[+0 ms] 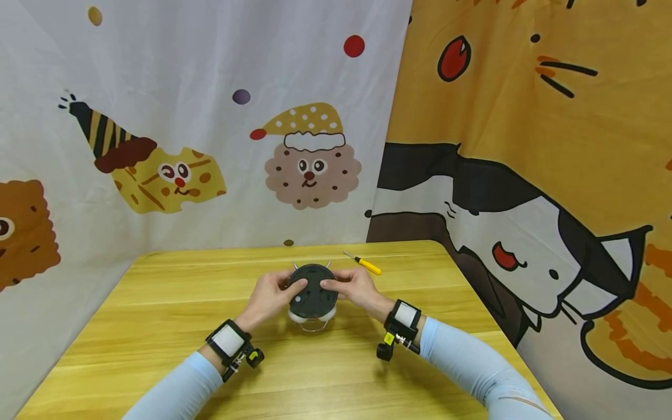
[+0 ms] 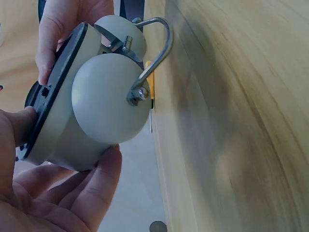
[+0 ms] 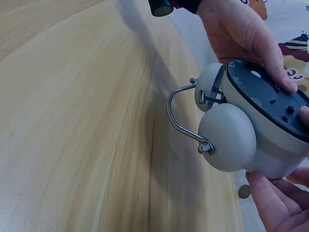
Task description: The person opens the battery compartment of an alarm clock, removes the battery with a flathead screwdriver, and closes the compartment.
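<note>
The left hand (image 1: 269, 296), fingers curled, pinches the left edge of the twin-bell clock (image 1: 313, 298), which is held above the tabletop (image 1: 157, 338), black back exposed; the right hand (image 1: 361, 289) pinches its right edge. The yellow screwdriver (image 1: 367, 265) lies beyond the clock, to its right.

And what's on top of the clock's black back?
The left hand and right hand each rest a thumb on the clock's black back; a small knob and a pale round spot show there too. Whatever the thumbs cover can't be seen.
</note>
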Motion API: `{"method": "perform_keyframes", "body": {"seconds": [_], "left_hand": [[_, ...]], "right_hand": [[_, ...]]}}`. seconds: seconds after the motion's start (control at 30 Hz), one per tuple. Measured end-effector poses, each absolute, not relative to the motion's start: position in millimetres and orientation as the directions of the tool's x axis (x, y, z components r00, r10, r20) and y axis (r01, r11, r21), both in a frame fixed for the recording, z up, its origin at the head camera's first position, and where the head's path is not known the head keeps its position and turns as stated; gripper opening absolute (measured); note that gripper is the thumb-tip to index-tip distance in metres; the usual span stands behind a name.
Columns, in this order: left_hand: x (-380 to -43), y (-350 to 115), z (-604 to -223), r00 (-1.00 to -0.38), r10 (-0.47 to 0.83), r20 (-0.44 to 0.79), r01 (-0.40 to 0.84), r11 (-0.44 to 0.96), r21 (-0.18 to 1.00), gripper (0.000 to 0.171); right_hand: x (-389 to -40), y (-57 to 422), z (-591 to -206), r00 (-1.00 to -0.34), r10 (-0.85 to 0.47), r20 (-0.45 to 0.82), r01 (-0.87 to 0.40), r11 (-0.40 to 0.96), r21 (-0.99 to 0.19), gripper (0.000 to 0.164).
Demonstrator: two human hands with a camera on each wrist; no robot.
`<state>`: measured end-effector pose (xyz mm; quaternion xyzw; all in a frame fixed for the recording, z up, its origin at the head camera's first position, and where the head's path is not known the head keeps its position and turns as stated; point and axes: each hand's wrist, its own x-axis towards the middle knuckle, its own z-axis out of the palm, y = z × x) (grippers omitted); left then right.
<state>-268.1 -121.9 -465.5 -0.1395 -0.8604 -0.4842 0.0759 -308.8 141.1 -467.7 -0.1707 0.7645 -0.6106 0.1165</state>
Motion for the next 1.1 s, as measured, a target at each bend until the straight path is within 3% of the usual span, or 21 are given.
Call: {"method": "perform_keyframes", "body": {"seconds": [0.4, 1.1], "left_hand": [[-270.6, -120.4, -470.7, -0.965, 0.141, 0.222, 0.262, 0.572, 0.777, 0.031], [-271.8, -116.2, -477.8, -0.982, 0.119, 0.15, 0.191, 0.593, 0.782, 0.034]], "right_hand": [[-312.1, 138.6, -471.9, -0.926, -0.366, -0.088, 0.007, 0.216, -0.976, 0.043], [-315.8, 136.4, -484.5, -0.929, -0.318, -0.191, 0.126, 0.216, -0.968, 0.053]]}}
